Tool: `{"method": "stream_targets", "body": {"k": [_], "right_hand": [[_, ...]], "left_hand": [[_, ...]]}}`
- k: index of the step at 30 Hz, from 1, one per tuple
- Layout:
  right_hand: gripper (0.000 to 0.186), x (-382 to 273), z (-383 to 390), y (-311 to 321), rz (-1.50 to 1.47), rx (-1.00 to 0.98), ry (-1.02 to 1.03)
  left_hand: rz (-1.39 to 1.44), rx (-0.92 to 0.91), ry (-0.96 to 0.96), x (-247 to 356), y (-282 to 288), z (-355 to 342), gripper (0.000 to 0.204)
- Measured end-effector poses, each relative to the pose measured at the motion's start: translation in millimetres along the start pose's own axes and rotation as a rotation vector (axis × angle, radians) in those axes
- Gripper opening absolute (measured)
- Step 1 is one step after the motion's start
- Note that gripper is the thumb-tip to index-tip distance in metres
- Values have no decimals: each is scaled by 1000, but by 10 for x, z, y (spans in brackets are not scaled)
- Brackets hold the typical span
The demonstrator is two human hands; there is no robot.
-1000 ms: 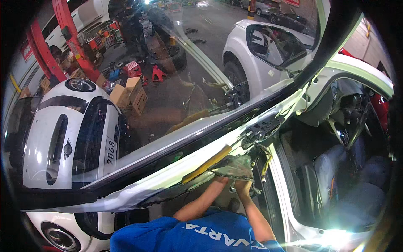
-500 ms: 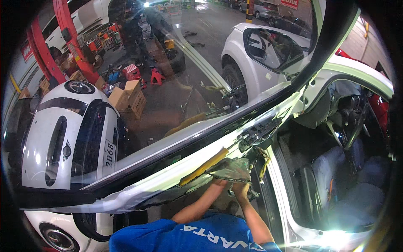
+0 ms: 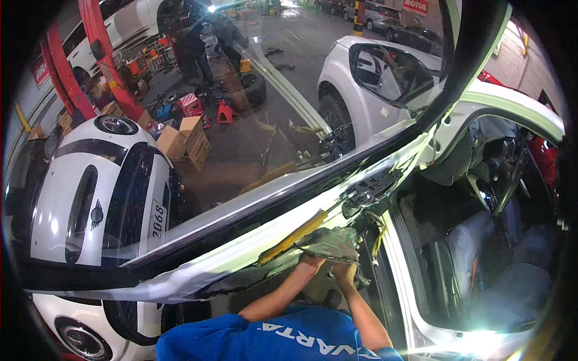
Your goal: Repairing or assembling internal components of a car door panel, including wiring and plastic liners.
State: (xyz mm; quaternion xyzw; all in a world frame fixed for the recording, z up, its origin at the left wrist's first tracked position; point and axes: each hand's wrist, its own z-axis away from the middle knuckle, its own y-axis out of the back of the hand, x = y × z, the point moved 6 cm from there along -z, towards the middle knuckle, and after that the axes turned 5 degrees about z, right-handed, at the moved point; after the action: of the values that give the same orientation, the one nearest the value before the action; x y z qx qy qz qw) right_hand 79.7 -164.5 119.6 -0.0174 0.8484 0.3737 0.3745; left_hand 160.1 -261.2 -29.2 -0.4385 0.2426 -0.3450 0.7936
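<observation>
A white car door [image 3: 259,225] stands open across my view, its window glass above and its inner side facing me. From that inner side, a loose, crumpled translucent plastic sheet [image 3: 328,242] hangs out. My left hand [image 3: 311,262] is up against the sheet's lower edge, with its fingers hidden behind it. Close beside it, my right hand [image 3: 345,272] reaches up to the same sheet, and its fingers are largely covered too. A yellow foam strip [image 3: 295,236] lies along the door left of the sheet. Dark door hardware [image 3: 368,194] shows above my right hand.
The car's seat [image 3: 518,283] and steering wheel [image 3: 503,180] are to my right, past the sill. A white car [image 3: 72,198] stands at left. Beyond the glass are cardboard boxes [image 3: 185,144], a red jack stand [image 3: 225,112], a red lift post [image 3: 105,54] and a dark-clothed person [image 3: 201,57].
My left forearm and hand have shifted slightly to the left. The plastic sheet has changed its folds a little over my hands. Far off, the person beyond the glass has moved.
</observation>
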Motion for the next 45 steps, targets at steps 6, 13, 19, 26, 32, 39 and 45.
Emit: {"method": "stream_targets", "body": {"k": [6,13,19,26,32,39,45], "right_hand": [[21,466,266,-530,37,-337,-257],[20,231,521,-732,175,-434,321],[18,52,645,-662,-971,-600,-901],[22,-158,509,-559,-962,-435,-870],[23,-289,538,-650,-892,-402,-901],[27,-379,597,-713,-959,-279,-949],[20,-238,511,-768,-1113,-468,-1060]], "left_hand": [[-66,265,-70,339,14,358,21],[-1779,-182,-633,458,-763,1175,27],[-481,251,-424,375,-396,911,7],[-682,5,-409,498,-337,859,10],[-460,279,-360,545,-287,952,14],[-555,121,-135,525,-346,927,13],[-719,187,-140,597,-366,937,11]]}}
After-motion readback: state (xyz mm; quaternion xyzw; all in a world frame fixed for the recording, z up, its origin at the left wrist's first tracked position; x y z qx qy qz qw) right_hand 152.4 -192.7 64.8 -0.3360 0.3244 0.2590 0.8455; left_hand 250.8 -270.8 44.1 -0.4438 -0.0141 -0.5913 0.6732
